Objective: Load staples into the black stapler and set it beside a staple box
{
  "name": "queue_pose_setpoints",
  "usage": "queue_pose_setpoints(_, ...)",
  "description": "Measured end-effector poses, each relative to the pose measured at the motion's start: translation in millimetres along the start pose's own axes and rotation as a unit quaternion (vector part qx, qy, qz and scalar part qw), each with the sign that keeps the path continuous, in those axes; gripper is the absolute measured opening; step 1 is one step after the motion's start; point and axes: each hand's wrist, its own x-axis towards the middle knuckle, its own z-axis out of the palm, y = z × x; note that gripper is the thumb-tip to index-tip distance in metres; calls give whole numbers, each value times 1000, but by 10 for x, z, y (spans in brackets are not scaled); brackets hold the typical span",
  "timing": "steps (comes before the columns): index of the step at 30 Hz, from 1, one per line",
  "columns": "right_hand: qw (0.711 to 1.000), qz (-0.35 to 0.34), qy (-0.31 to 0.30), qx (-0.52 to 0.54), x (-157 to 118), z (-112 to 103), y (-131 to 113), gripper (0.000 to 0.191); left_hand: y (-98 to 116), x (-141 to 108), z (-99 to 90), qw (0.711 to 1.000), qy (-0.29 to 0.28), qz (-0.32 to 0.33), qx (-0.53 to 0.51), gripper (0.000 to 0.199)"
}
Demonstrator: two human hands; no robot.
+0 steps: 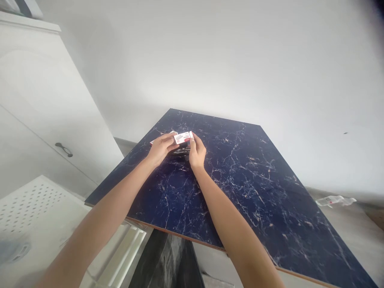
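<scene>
Between both hands, above the table, is a small white box [181, 138] with red and grey print. My left hand [162, 148] grips its left end, fingers closed around it. My right hand [197, 151] holds the right end, where a white flap seems to stand out. Below the box lies a shiny black object [181, 152], partly hidden by the hands; its kind is unclear. Another flat white and red piece [173, 132] shows behind my left hand, mostly covered.
The dark blue marble-patterned table [240, 180] has a brown front edge. A white cabinet [36, 104] with a dark handle [63, 149] stands left. Nearer is a white perforated surface [33, 204]. A clear plastic bottle [336, 201] lies beyond the table's right edge. A pale wall rises behind.
</scene>
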Motion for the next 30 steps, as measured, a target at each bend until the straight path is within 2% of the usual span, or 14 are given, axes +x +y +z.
queue_pose_setpoints(3, 999, -34, -39, 4, -19, -2, -17, 47, 36, -24, 20, 1000, -23, -4, -19, 26)
queue_pose_setpoints(7, 997, -60, -50, 23, -21, -6, 18, 44, 56, -26, 0, 998, -50, -17, -41, 27)
queue_pose_setpoints(11, 994, -22, -88, 64, 9, -5, 88, 43, 100, -25, -37, 994, -81, -28, -60, 31)
queue_pose_setpoints(15, 983, 14, -145, 115, 35, -2, 118, 40, 131, -44, -62, 992, -118, -39, -18, 38)
queue_pose_setpoints(21, 988, -19, -131, 85, 18, -23, 76, 32, 104, -75, -9, 994, -105, -24, 3, 44)
queue_pose_setpoints(26, 987, -58, -151, 24, -6, -34, 38, 38, 146, -34, -60, 994, -107, -15, 1, 43)
queue_pose_setpoints(28, 991, -43, -124, 9, -8, -45, 44, 42, 176, 21, -161, 997, -73, 0, 6, 46)
queue_pose_setpoints(30, 998, -12, -63, -16, -1, -61, 66, 41, 198, 87, -301, 1000, -4, 26, 18, 48)
